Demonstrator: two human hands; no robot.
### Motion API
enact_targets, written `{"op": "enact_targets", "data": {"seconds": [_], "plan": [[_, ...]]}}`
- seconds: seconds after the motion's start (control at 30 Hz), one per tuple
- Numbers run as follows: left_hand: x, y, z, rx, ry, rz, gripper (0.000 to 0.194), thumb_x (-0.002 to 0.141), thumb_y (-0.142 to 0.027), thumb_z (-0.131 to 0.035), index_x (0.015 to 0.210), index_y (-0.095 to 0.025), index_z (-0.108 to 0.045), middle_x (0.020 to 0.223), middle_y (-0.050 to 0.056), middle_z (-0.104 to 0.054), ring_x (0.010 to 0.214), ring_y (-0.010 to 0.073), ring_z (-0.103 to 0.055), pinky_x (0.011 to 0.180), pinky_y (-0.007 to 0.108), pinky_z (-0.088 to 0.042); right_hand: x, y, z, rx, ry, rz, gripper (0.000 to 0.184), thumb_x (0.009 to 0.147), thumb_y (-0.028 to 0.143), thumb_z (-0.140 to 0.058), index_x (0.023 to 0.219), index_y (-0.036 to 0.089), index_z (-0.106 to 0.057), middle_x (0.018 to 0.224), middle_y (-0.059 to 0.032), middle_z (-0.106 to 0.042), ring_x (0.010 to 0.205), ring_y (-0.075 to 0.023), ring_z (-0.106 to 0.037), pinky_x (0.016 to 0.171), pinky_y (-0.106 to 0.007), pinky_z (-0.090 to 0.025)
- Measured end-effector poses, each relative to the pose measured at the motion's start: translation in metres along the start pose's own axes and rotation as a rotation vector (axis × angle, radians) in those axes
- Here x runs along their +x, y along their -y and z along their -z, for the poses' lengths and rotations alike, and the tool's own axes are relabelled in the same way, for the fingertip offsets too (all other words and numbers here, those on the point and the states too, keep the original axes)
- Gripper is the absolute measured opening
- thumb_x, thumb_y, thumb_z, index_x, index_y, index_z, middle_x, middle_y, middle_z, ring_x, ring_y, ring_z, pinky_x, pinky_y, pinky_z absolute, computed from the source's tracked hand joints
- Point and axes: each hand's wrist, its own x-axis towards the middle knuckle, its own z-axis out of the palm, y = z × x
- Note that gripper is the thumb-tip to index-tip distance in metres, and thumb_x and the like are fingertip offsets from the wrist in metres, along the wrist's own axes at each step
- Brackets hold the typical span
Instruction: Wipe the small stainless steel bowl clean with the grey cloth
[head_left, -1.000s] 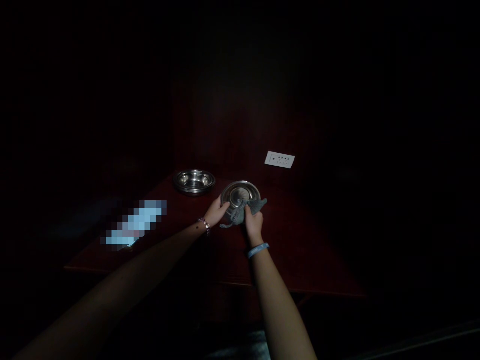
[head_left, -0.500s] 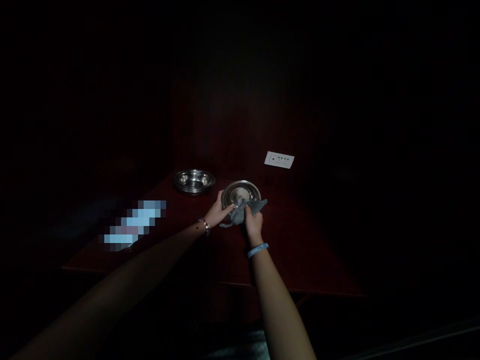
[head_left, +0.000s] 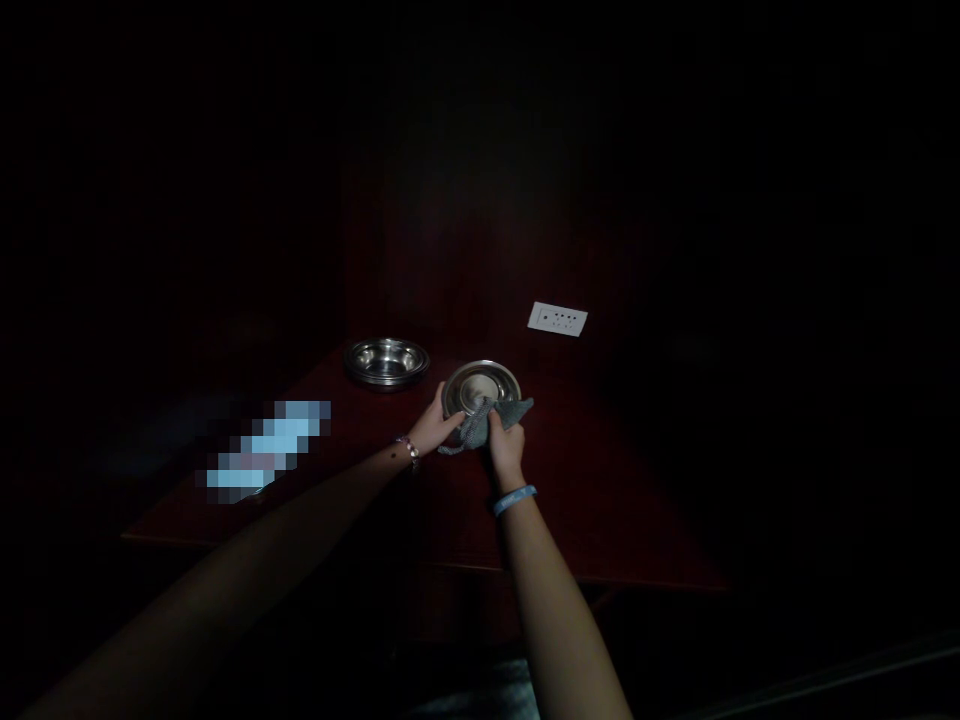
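Note:
A shiny metal bowl (head_left: 480,380) is held tilted toward me above the dark red table. My left hand (head_left: 433,425) grips its left rim, thumb on the inner side and the other fingers hidden behind. In my right hand (head_left: 508,445) is a grey cloth (head_left: 480,428), pressed against the bowl's near right edge. A loose strip of the cloth hangs down between the hands. Behind and to the left, a small stack of similar metal bowls (head_left: 387,362) stands on the table.
The dark red table (head_left: 600,520) has its near edge below my hands. A lit, pixelated rectangle (head_left: 270,450) lies on its left part. On the wall behind is a white power socket (head_left: 558,319). The surroundings are very dark.
Hardly anything differs. Both hands, the bowl and the cloth hold nearly the same position, and the whole view has shifted very slightly.

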Motion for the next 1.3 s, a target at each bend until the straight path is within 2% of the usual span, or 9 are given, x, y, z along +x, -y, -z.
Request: {"op": "enact_targets", "data": {"seconds": [0.43,0.63,1.13,1.23,1.3], "plan": [[0.002,0.0066,-0.0018,-0.03,-0.032,0.015,0.062,0.077,-0.025,-0.061,0.133,-0.012,-0.035,0.129,0.018,-0.056,0.127,0.0271,-0.049,0.112,0.046,-0.032,-0.0013,0.0029,-0.0004,0.015,-0.006,-0.027,0.029,0.076,0.035,-0.06,0.08,0.01,-0.073,0.083,-0.0117,-0.076,0.083,-0.025,-0.072,0.067,-0.025,-0.051],[0.0024,0.0096,-0.0021,-0.02,-0.026,0.007,0.058,0.078,-0.022,-0.059,0.132,-0.016,-0.039,0.131,0.014,-0.057,0.125,0.0233,-0.052,0.112,0.042,-0.033,-0.0006,0.0019,-0.001,0.042,-0.01,-0.026,0.029,0.075,0.036,-0.06,0.08,0.01,-0.073,0.086,-0.0119,-0.076,0.085,-0.0249,-0.072,0.067,-0.025,-0.051],[0.001,0.0057,-0.0034,-0.057,-0.017,0.006,0.065,0.076,-0.027,-0.061,0.135,-0.012,-0.037,0.137,0.019,-0.052,0.129,0.0261,-0.049,0.115,0.045,-0.03,-0.0007,0.002,-0.0002,0.007,-0.018,-0.048,0.033,0.074,0.039,-0.06,0.082,0.01,-0.073,0.086,-0.0143,-0.076,0.085,-0.0269,-0.072,0.07,-0.027,-0.052],[0.0014,0.008,-0.0032,-0.059,-0.018,-0.003,0.065,0.079,-0.027,-0.06,0.138,-0.015,-0.035,0.139,0.016,-0.051,0.133,0.0252,-0.044,0.115,0.044,-0.028,-0.0007,0.0018,-0.0006,0.035,-0.019,-0.04,0.031,0.074,0.038,-0.059,0.082,0.011,-0.073,0.085,-0.0133,-0.076,0.085,-0.0261,-0.072,0.069,-0.027,-0.053],[0.0018,0.0091,-0.0027,-0.04,-0.009,0.022,0.063,0.078,-0.026,-0.061,0.136,-0.016,-0.037,0.136,0.015,-0.054,0.131,0.0255,-0.047,0.115,0.045,-0.029,-0.0006,0.0015,-0.0009,0.039,-0.014,-0.038,0.03,0.074,0.037,-0.059,0.081,0.011,-0.073,0.085,-0.013,-0.076,0.085,-0.0261,-0.072,0.07,-0.027,-0.053]]}}
